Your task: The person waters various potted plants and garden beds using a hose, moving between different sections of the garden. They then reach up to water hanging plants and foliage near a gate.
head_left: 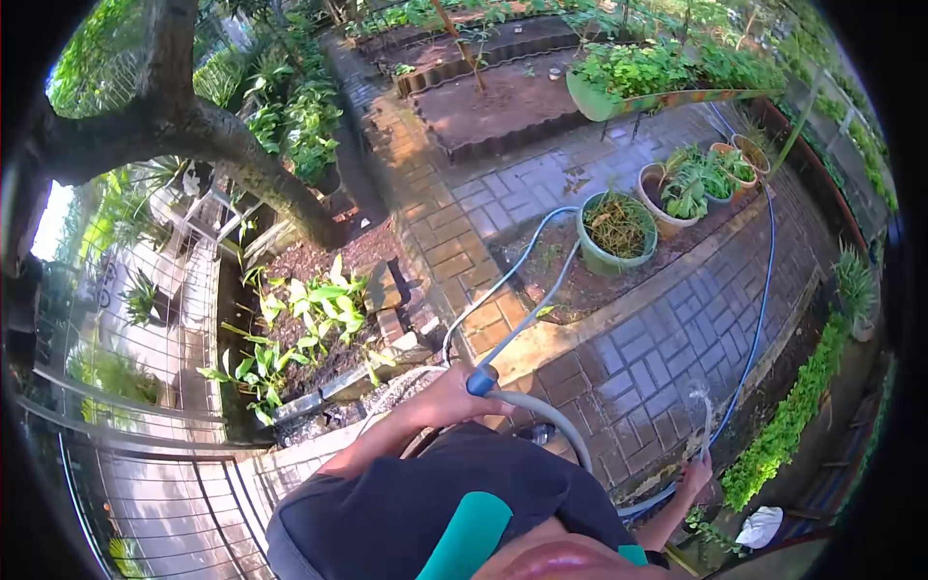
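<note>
My left hand (452,394) is closed around a garden hose by its blue connector (480,380). A light blue length of hose (527,324) runs from that connector toward the green pot, and a grey length (551,411) curves away below it. Low on the right, my right hand (694,474) is closed around the hose's end (707,437). What looks like clear water (701,394) sprays from this end over the brick path. My right fingers are small in view and partly hidden.
A green pot (617,253) of dry grass stands beside several potted plants (683,215). A blue hose (767,280) crosses the brick path (667,324). Left are a leaning tree trunk (256,159), a leafy bed (309,319) and a metal fence (126,411); raised soil beds (522,106) lie ahead.
</note>
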### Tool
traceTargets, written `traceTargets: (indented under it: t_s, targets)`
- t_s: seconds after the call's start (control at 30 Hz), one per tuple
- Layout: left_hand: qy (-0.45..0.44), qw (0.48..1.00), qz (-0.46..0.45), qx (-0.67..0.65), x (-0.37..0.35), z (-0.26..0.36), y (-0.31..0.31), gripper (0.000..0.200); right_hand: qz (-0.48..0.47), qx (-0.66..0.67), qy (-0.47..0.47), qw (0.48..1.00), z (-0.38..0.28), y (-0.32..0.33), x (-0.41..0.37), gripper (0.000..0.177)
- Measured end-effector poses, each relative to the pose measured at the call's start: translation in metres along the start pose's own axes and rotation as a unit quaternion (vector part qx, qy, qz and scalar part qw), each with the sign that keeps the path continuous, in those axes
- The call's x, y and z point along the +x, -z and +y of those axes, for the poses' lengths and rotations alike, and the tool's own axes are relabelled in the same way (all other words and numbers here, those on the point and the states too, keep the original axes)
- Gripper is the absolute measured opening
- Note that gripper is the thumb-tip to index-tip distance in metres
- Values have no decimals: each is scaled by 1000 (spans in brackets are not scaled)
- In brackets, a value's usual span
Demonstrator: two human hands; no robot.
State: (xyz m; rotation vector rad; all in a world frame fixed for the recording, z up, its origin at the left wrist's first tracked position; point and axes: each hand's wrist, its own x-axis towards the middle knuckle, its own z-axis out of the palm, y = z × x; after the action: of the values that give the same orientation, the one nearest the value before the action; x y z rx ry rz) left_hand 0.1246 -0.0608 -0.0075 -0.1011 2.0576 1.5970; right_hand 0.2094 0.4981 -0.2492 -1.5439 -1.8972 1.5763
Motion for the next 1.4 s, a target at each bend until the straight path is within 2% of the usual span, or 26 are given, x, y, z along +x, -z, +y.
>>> traceTargets:
  t_s: [0.03, 0.07, 0.1, 0.13, 0.2, 0.27, 0.33, 0.47, 0.53, 0.57, 0.77, 1.0, 1.07, 1.1, 1.13, 1.17, 1.2, 1.23, 1.27, 1.3, 1.33, 1.37, 1.4]
  targets:
    - [22, 1000, 5, 4, -21, 1, 9, 31, -19, -21, 34, 999, 4, -4, 1, 50]
    - [8, 998, 29, -51, -42, -8, 14, 29, -69, 18, 31, 997, 1, -7, -11, 50]
    - [18, 998, 42, -53, -61, -21, 21, 25, -94, 8, 41, 995, 3, -8, -20, 52]
    - [35, 996, 58, -55, -82, -33, 29, 23, -85, 14, -4, 996, -4, -14, -40, 48]
    - [70, 992, 103, -35, -126, -59, 42, 21, -103, -19, 11, 994, 2, -24, -63, 47]
    - [78, 985, 122, -92, -168, -99, 50, 22, -116, -7, 21, 993, 1, -36, -109, 48]
    - [86, 984, 132, -81, -208, -132, 57, 23, -124, 3, 34, 992, 26, -33, -136, 48]
    - [113, 972, 189, -83, -301, -148, 63, 19, -178, -31, 45, 983, 61, -78, -156, 57]
    - [145, 967, 177, -110, -340, -169, 69, 20, -269, 24, 60, 961, 101, -93, -145, 49]
    - [144, 965, 190, -113, -357, -176, 71, 22, -243, -32, 2, 970, 100, -101, -154, 43]
    - [117, 951, 251, -134, -396, -179, 45, 29, -323, -76, 41, 942, 91, -146, -189, 34]
    - [108, 948, 272, -128, -402, -173, 11, 29, -401, -67, 74, 911, 121, -114, -188, 26]
    - [136, 950, 260, -102, -399, -163, 7, 26, -354, -119, 73, 925, 156, -99, -174, 22]
    - [132, 958, 240, -88, -393, -160, 7, 24, -324, -122, 58, 936, 148, -79, -204, 22]
    - [157, 960, 213, -88, -389, -153, 9, 23, -314, -109, 108, 937, 165, -68, -195, 24]
    - [147, 965, 201, -86, -380, -149, 9, 22, -349, -68, 123, 927, 152, -41, -228, 17]
    - [139, 970, 182, -81, -373, -148, 9, 22, -264, 4, 107, 959, 171, -32, -224, 17]
    - [142, 970, 177, -89, -364, -148, 8, 19, -235, -39, 119, 964, 162, -8, -237, 17]
    - [150, 972, 162, -80, -354, -150, 8, 16, -241, -49, 170, 954, 168, 17, -237, 16]
    - [143, 976, 140, -81, -345, -148, 8, 15, -160, -40, 103, 981, 156, 35, -253, 17]
    - [140, 979, 125, -85, -339, -146, 7, 13, -185, 68, 110, 974, 153, 57, -264, 12]
    - [121, 978, 114, -129, -332, -144, 4, 13, -150, 107, 29, 983, 158, 74, -269, 15]
    - [120, 982, 99, -109, -324, -149, 8, 13, -125, 180, -29, 975, 171, 87, -274, 37]
